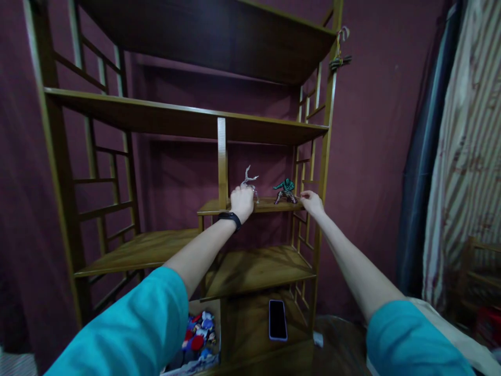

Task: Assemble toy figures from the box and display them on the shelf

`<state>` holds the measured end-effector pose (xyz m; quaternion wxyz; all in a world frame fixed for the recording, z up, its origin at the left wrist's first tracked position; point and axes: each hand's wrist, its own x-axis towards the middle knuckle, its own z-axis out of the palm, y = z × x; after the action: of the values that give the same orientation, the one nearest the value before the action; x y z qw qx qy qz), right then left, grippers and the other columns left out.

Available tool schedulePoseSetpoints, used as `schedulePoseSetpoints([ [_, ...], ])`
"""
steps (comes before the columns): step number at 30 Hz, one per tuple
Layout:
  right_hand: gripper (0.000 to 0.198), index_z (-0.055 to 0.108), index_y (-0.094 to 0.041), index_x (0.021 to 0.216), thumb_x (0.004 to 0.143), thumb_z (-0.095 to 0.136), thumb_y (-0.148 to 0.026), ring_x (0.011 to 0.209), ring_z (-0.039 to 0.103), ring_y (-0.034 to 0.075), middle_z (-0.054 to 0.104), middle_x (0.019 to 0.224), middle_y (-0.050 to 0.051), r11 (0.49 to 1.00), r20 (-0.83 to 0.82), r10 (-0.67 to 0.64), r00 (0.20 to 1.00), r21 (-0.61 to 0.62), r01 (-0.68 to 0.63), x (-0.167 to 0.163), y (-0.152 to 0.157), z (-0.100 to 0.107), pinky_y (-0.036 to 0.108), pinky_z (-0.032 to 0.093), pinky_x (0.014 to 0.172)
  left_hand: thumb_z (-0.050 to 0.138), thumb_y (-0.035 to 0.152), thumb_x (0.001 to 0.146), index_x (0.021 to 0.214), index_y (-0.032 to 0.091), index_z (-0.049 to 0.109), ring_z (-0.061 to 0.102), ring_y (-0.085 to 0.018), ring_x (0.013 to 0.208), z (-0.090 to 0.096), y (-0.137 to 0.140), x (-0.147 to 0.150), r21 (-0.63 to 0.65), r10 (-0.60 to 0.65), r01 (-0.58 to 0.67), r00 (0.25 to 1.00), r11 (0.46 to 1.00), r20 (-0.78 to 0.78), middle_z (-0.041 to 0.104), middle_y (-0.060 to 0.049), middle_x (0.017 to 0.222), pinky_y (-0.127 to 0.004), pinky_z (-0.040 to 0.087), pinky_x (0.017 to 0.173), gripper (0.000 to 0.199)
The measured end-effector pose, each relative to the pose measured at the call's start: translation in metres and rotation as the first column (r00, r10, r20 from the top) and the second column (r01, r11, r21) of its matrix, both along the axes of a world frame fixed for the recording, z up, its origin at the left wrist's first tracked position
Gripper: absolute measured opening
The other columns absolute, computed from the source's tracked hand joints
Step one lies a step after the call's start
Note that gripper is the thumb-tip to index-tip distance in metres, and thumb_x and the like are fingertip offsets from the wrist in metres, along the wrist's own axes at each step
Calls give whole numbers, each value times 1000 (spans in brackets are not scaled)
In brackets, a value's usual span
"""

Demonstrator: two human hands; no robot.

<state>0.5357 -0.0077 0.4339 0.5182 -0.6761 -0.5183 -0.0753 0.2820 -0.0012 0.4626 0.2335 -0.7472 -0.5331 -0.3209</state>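
Note:
My left hand (242, 201), with a black band at the wrist, is closed around a pale, glassy-looking figure (249, 179) on the raised middle shelf. The figure's thin upper limbs stick up above my fist, and its lower part is partly hidden. To its right, a figurine (287, 190) with a green upper body and darker, patterned legs stands in a wide stance, one arm stretched left. Just beside its right foot is my right hand (312, 202), its thumb and fingers pinched together at the shelf's right end. What they pinch is too small to tell.
A wooden shelf unit (164, 106) with lattice sides stands against a dark red wall. An upright divider (222, 162) is left of the figures. Lower down are a phone (277, 319) and a box of colourful small toys (217, 334). A striped curtain (457, 146) hangs at right.

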Motion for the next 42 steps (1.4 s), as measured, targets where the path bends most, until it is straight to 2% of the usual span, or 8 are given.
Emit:
schedulePoseSetpoints([
  [3,33,63,-19,108,77,55,-25,97,62,18,68,103,5,995,11,38,999,-93,-37,6,12,1,24,44,83,36,18,87,100,12,63,54,-25,110,0,-6,25,20,-97,98,995,995,-30,60,-17,110,-33,42,93,31],
  [6,32,65,-21,104,76,58,-32,99,62,20,68,104,6,985,75,19,997,-172,-6,4,18,6,25,45,82,44,30,85,100,13,64,58,-26,105,1,-2,55,-87,-157,160,987,983,37,64,-16,104,-33,45,88,30],
  [12,30,67,-21,95,74,57,-40,98,63,23,68,102,9,944,174,-24,984,-320,79,-10,21,17,30,47,79,55,38,79,102,15,64,60,-27,104,0,16,90,-259,-116,154,981,953,156,66,-16,105,-32,47,84,35],
  [17,31,67,-20,97,74,58,-37,101,62,25,66,107,11,939,176,-67,982,-322,122,-19,22,19,32,47,81,55,36,78,105,14,63,58,-28,109,-2,27,94,-267,-90,135,981,954,173,65,-18,109,-34,45,87,36],
  [25,31,66,-20,98,74,61,-38,102,61,24,66,108,11,939,148,-81,986,-320,125,-23,24,20,33,47,83,49,28,82,107,14,61,58,-28,108,-5,31,95,-201,-86,117,984,973,154,65,-18,106,-35,46,87,31],
  [34,34,64,-18,103,78,58,-41,106,60,27,64,111,13,931,160,-90,983,-338,140,-25,28,17,37,46,87,40,13,84,105,10,62,60,-28,105,-6,19,96,-114,-106,105,994,988,1,64,-20,103,-39,46,86,31],
  [42,36,64,-19,104,75,61,-40,107,59,26,63,115,12,926,144,-80,986,-354,127,-23,28,20,38,45,88,41,12,84,104,9,64,61,-26,103,-3,14,98,-88,-118,109,986,990,-113,65,-20,101,-38,46,85,31],
])
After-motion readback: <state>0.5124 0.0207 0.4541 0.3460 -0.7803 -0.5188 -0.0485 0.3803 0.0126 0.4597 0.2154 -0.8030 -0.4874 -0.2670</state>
